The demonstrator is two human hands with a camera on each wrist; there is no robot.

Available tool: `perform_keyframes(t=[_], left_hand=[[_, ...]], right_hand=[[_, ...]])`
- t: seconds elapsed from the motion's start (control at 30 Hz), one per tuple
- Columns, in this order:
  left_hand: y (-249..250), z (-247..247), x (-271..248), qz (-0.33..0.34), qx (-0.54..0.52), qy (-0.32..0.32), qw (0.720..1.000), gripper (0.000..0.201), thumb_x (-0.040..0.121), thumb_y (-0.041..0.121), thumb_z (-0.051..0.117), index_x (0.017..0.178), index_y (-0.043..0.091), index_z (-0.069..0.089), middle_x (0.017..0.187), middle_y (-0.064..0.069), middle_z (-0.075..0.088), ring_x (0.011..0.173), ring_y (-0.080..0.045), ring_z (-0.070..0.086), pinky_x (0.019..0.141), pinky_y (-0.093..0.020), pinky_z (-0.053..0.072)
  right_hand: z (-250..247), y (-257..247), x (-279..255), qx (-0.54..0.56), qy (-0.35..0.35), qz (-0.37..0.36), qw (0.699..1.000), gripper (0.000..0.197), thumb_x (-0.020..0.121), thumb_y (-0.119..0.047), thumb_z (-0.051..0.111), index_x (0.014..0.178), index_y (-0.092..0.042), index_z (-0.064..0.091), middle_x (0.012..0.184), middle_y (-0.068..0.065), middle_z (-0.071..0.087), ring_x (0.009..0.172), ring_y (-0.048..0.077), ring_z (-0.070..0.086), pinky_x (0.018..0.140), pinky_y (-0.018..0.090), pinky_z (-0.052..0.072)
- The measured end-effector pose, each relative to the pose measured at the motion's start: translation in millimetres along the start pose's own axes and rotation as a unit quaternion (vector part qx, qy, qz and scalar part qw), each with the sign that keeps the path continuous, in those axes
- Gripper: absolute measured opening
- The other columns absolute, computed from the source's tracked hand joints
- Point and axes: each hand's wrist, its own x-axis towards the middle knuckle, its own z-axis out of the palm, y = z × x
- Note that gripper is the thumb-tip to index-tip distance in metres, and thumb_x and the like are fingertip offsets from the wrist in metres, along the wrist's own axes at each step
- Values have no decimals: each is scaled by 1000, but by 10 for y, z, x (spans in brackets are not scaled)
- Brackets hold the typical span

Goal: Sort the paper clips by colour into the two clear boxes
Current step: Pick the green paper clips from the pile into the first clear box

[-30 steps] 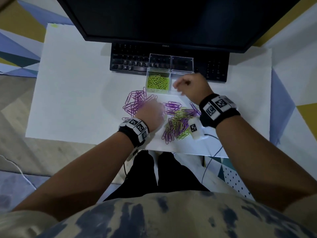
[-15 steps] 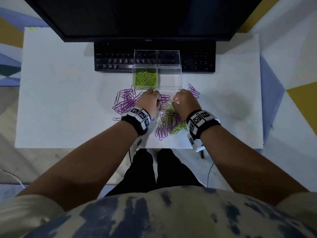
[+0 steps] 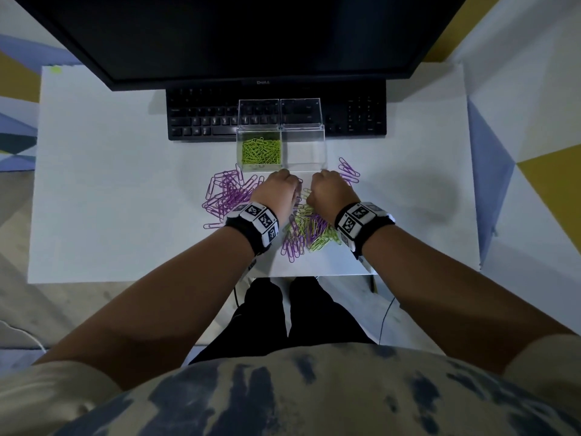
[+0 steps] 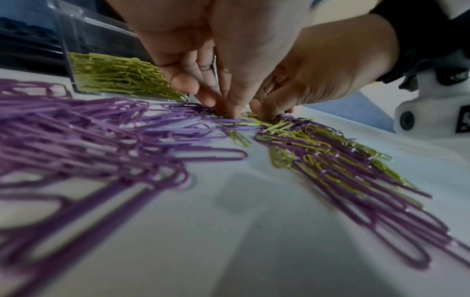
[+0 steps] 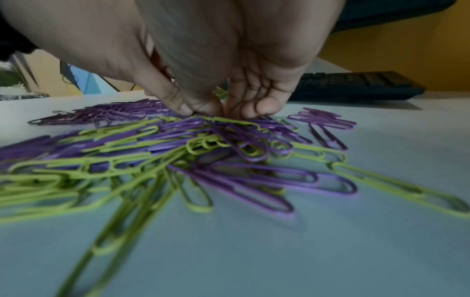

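Observation:
Two clear boxes stand side by side before the keyboard: the left box [image 3: 242, 158] holds green clips [image 3: 260, 151], while the right box [image 3: 304, 152] looks empty. A mixed pile [image 3: 309, 229] of green and purple clips lies near the table's front edge. A purple pile [image 3: 226, 191] lies to its left. My left hand [image 3: 292, 187] and right hand [image 3: 312, 191] meet at the mixed pile's far edge, fingers curled down. In the left wrist view my left hand [image 4: 226, 112] pinches clips on the table. A green clip [image 5: 220, 93] shows between the fingers of my right hand [image 5: 208, 112].
A black keyboard [image 3: 204, 121] and a dark monitor [image 3: 251, 36] stand behind the boxes. A few purple clips [image 3: 348, 171] lie right of my right hand. The white table [image 3: 125, 184] ends just behind my wrists, with my legs below.
My right hand has come back from the boxes down to the mixed pile. The left hand has shifted right from the purple pile to meet it. Over the last half second both barely moved.

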Motion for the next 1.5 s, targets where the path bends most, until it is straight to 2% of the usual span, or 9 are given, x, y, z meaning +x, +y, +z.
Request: perform_keyframes(t=[0.23, 0.37, 0.57, 0.67, 0.77, 0.93, 1.0, 1.23, 1.5], left_hand=[[88, -130, -5, 23, 133, -72, 988, 40, 86, 0, 56, 124, -4, 46, 128, -19, 47, 120, -32, 47, 96, -41, 47], [145, -151, -11, 26, 192, -104, 976, 54, 83, -1, 59, 132, -6, 37, 133, -22, 40, 125, -35, 42, 99, -44, 46], [129, -113, 17, 33, 208, -74, 975, 41, 95, 11, 47, 131, -5, 38, 132, -21, 42, 125, -33, 42, 101, -41, 44], [141, -100, 18, 43, 179, -39, 982, 39, 96, 22, 44, 126, -2, 41, 128, -18, 46, 120, -32, 44, 98, -39, 41], [195, -116, -27, 32, 55, 3, 998, 28, 96, 19, 42, 116, 1, 46, 108, -15, 57, 101, -30, 55, 83, -37, 47], [294, -138, -89, -62, -173, 33, 982, 12, 99, 12, 40, 105, 7, 48, 79, 3, 56, 66, -16, 59, 53, -18, 38], [303, -137, -73, -74, -210, 20, 975, 14, 99, 11, 38, 103, 9, 51, 80, 9, 54, 62, -5, 54, 49, -10, 33], [202, -21, 35, -45, -135, -34, 989, 8, 93, 14, 48, 97, 10, 54, 99, -4, 62, 80, -16, 55, 69, -23, 40], [164, -8, 82, 9, 6, -86, 996, 6, 92, 11, 49, 95, 12, 54, 98, -5, 57, 86, -18, 53, 77, -30, 44]], right_hand=[[-16, 214, -36, 249, 86, 88, 961, 9, 82, -11, 58, 85, -2, 58, 87, 12, 61, 82, 26, 56, 70, 29, 45], [-103, 507, -163, 442, 125, 203, 865, 4, 78, -13, 59, 80, -17, 61, 69, -1, 62, 62, 13, 54, 61, 23, 44], [-218, 857, -271, 726, 79, 259, 631, 33, 84, 7, 33, 91, -3, 63, 66, 6, 47, 56, 16, 40, 52, 23, 35], [-245, 909, -269, 767, 56, 250, 588, 31, 80, 8, 25, 73, -5, 53, 68, 10, 46, 58, 19, 41, 54, 26, 33], [-275, 863, -236, 750, 31, 244, 614, 24, 85, -1, 36, 68, -6, 52, 67, 10, 50, 57, 20, 44, 54, 26, 35], [-197, 800, -137, 455, 12, 188, 870, 14, 84, -13, 60, 75, -4, 64, 66, 5, 59, 60, 17, 53, 62, 25, 44], [-115, 762, -122, 344, 47, 164, 923, 12, 81, -14, 65, 83, -3, 69, 75, 5, 66, 71, 17, 59, 70, 22, 43], [-55, 578, -51, 165, 51, 106, 979, 18, 84, -13, 57, 91, -1, 69, 104, 17, 63, 96, 31, 60, 82, 35, 50], [-95, 475, 49, 169, -8, 130, 977, 16, 79, -11, 59, 70, 2, 60, 78, 16, 64, 79, 31, 61, 71, 34, 52]])
